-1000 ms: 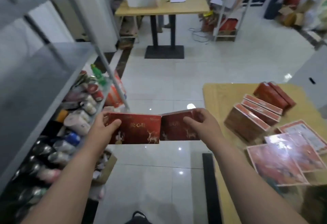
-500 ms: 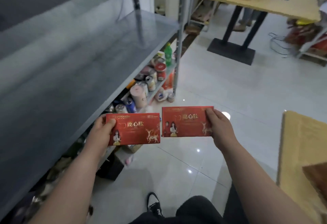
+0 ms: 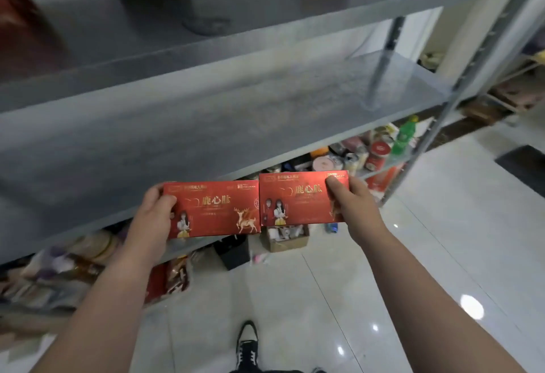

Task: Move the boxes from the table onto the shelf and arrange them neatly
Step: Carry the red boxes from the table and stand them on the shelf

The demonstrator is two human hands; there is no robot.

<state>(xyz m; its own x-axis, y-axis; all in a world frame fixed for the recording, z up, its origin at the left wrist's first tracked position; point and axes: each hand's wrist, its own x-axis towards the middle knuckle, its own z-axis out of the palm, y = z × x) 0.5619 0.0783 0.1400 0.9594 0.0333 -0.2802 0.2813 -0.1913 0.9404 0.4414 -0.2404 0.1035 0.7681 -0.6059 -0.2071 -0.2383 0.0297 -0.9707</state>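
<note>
Red left box point(image 3: 215, 210), pinched tight by the left hand point(image 3: 153, 216), is abutting the right box point(image 3: 298, 198) pinched by the right hand point(image 3: 356, 204); best shelved flat and flush.

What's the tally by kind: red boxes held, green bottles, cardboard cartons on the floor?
Red boxes: 2, left box in left hand, right box in right hand
Green bottle: 1
Carton: 1
Total: 4

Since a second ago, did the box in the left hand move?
Yes. The box went from beside the table toward the grey shelf, now overlapping its front edge.
</note>
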